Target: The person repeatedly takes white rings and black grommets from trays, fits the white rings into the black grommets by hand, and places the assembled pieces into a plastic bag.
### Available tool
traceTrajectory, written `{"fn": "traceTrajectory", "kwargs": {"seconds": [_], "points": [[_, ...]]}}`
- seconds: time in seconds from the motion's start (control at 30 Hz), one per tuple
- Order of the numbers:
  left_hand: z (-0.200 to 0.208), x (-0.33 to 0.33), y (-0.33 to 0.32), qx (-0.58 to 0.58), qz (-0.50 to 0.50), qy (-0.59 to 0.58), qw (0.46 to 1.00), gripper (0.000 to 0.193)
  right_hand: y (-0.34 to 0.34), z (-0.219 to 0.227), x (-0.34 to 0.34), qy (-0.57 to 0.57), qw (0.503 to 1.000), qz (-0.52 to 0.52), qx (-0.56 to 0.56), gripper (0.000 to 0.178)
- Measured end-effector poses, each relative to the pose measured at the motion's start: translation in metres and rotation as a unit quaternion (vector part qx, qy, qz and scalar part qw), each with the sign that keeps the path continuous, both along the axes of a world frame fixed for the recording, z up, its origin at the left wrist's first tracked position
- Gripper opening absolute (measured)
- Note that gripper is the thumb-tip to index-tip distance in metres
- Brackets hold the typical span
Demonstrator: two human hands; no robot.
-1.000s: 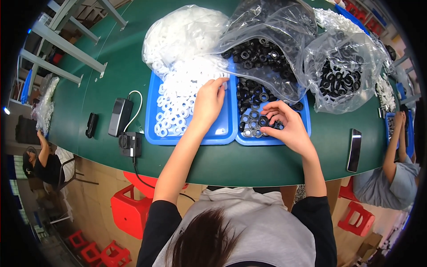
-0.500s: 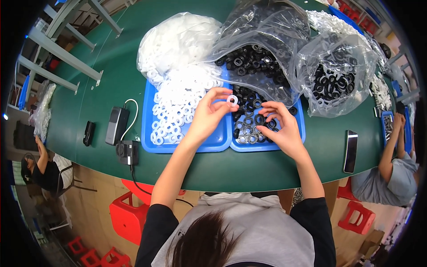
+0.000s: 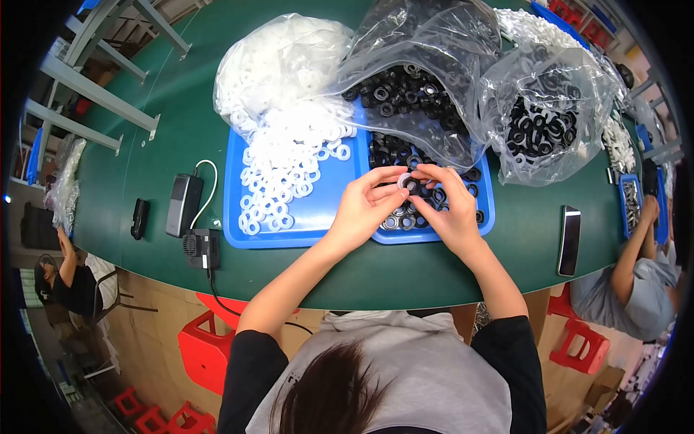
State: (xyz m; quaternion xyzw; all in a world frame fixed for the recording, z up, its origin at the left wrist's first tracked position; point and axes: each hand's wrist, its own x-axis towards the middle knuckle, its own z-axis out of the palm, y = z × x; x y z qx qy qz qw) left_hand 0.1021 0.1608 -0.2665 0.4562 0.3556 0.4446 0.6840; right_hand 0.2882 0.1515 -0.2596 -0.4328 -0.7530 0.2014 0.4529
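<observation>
My left hand [image 3: 367, 208] pinches a small white ring [image 3: 403, 179] between thumb and fingertips. My right hand [image 3: 452, 208] grips a black ring [image 3: 413, 186] right against it, and the fingertips of both hands nearly meet. Whether one ring sits inside the other cannot be made out. Both hands are above the right blue tray [image 3: 489, 199], which holds loose black rings [image 3: 394, 150]. To its left, another blue tray [image 3: 329, 217] has white rings [image 3: 271, 184] spread over part of its bottom.
A clear bag of white rings [image 3: 278, 65] spills into the left tray; a bag of black rings [image 3: 405, 90] lies behind the right one. Another bag [image 3: 538, 130] stands at right, beside a phone [image 3: 570, 241]. A dark device [image 3: 184, 205] with cable lies left. Co-workers sit at both sides.
My left hand has moved right with its white ring, meeting my right hand. The right hand has lifted a black ring from the tray, closing its fingers on it.
</observation>
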Motion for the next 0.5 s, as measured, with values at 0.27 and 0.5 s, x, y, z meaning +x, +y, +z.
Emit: {"fn": "traceTrajectory", "kwargs": {"seconds": [0.27, 0.5], "points": [[-0.0053, 0.0069, -0.0049, 0.003, 0.025, -0.040, 0.999, 0.031, -0.0025, 0.0003, -0.0069, -0.014, 0.998, 0.003, 0.069, 0.052], [0.0009, 0.0046, -0.0075, 0.012, 0.039, 0.014, 0.999, 0.027, -0.0063, 0.0011, -0.0095, -0.016, 0.996, -0.012, 0.090, 0.045]]}}
